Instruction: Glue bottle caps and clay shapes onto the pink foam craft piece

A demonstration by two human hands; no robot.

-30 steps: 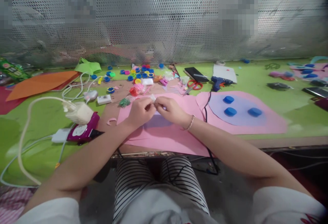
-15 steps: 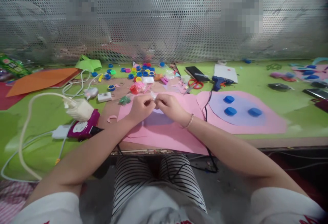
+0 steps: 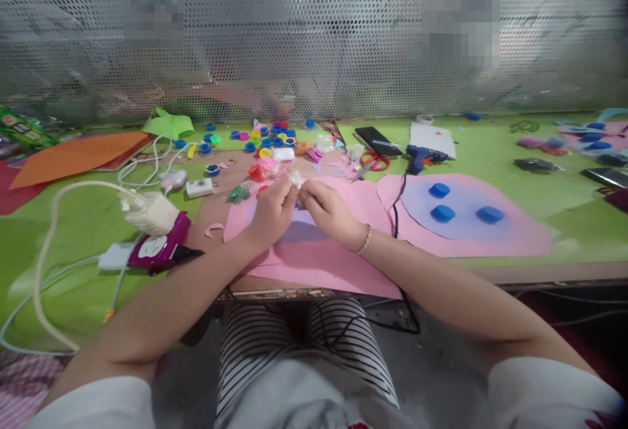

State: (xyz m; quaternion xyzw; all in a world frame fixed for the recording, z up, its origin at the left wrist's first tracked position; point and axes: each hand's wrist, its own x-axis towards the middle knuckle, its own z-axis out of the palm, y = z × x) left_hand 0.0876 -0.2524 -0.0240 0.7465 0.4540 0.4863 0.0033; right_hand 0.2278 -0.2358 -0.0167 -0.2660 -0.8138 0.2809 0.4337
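Note:
My left hand and my right hand meet over pink paper, both closed in a pinch. A small, clear plastic bag pokes up between their fingertips; its contents are hidden by the fingers. Beneath the hands, a lilac paper piece lies on the pink sheet. To the left of my left hand are a small bag of something green and a bag of something red and pink. Farther right, three blue bottle caps sit on another lilac shape.
Red-handled scissors, a black phone and a blue glue gun lie behind my right hand. Several bottle caps are scattered at the back. On the left stands a purple power strip with plugs and cables. A perforated metal panel borders the table.
My left hand has turned slightly, its fingers now more upright. Both hands stay together at the plastic bag, and a little red now shows beside the left fingers.

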